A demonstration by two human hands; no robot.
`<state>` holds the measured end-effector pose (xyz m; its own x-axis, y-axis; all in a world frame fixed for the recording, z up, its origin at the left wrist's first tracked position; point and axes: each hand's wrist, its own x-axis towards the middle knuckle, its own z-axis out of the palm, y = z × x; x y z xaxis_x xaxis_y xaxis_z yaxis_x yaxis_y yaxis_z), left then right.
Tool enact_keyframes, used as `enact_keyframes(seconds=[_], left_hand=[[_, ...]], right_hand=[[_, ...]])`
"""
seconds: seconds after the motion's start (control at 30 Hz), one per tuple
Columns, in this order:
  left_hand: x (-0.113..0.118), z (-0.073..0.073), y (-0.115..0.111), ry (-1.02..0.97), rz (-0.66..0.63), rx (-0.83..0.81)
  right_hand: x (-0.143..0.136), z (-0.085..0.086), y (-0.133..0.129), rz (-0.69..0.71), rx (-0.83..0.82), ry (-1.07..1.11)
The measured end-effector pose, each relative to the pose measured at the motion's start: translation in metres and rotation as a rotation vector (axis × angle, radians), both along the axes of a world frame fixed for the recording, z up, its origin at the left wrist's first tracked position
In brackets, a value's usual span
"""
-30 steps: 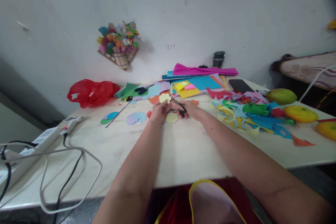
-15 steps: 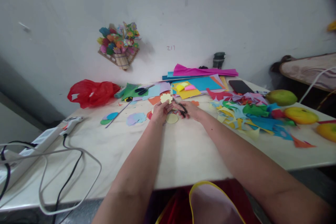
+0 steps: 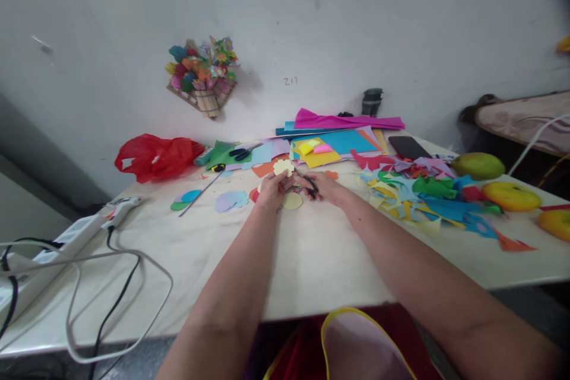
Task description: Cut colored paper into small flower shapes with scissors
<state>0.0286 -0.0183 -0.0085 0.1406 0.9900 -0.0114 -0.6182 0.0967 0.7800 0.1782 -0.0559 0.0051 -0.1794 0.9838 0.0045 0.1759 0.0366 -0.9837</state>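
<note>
Pinched in my left hand (image 3: 273, 189) is a pale yellow flower-shaped paper (image 3: 284, 168) with a scalloped edge. My right hand (image 3: 324, 187) is closed round the black handles of a pair of scissors (image 3: 310, 185), whose blades point left toward the paper. Just below both hands a pale yellow paper circle (image 3: 292, 201) lies on the table. Orange paper (image 3: 266, 168) lies behind my left hand. Further left are lilac and blue paper shapes (image 3: 230, 201).
Paper scraps (image 3: 418, 190), mangoes (image 3: 510, 196) and a phone (image 3: 408, 147) are on the right. Coloured sheets (image 3: 338, 141) lie at the back. A red bag (image 3: 155, 157), second scissors (image 3: 244, 152) and a power strip with cables (image 3: 66, 249) are on the left.
</note>
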Motion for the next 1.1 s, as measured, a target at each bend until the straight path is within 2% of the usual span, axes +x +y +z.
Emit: enact_keyframes(seconds=[1.1], left_hand=[[-0.0006,-0.0002,-0.0001,-0.018,0.006,-0.015]], right_hand=[[-0.0006,-0.0013,0.0001,0.004,-0.009,0.014]])
